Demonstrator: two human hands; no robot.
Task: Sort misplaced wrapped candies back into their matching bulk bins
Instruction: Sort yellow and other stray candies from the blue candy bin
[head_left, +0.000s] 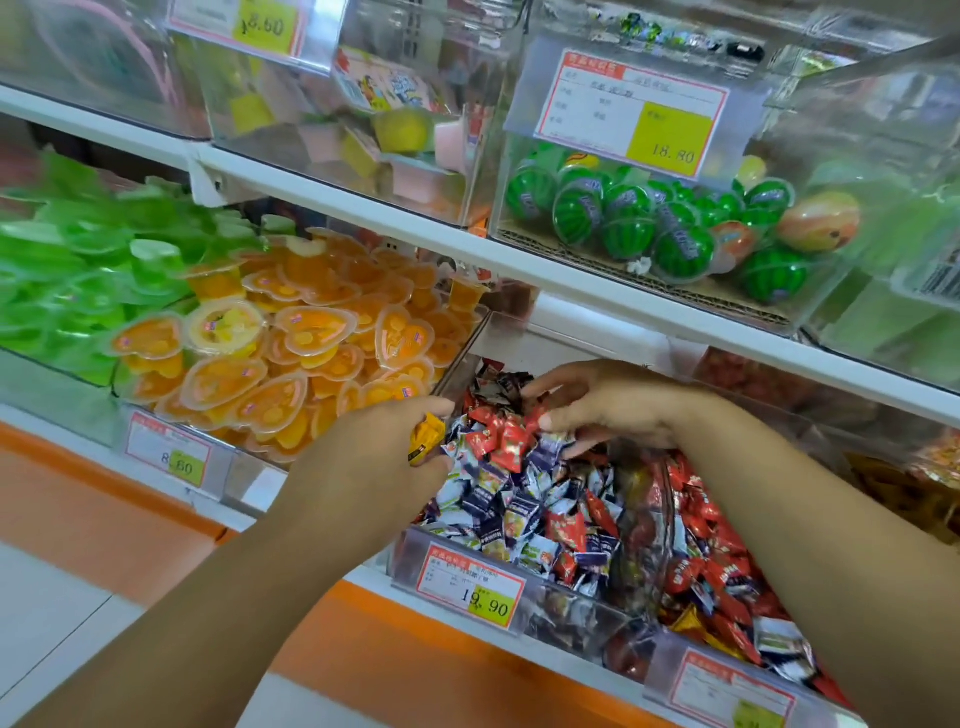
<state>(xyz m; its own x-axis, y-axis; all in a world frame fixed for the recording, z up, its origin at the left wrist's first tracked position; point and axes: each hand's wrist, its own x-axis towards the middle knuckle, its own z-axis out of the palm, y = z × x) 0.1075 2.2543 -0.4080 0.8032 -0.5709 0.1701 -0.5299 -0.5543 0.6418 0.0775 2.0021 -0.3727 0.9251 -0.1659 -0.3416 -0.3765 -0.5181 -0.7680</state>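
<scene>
A clear bulk bin on the lowest shelf is heaped with red, purple and white wrapped candies. My left hand hovers at the bin's left edge and grips yellow wrapped candies in its curled fingers. My right hand reaches into the back of the same bin, its fingers spread and curved over the pile and touching red wrappers. To the right, behind a clear divider, a second bin is filled mostly with red wrapped candies.
Left of the candy bin, a bin of orange heart-shaped jelly cups sits beside green jelly cups. The shelf above carries bins of watermelon-striped jelly balls and pastel jelly cups. Price tags hang on the bin fronts.
</scene>
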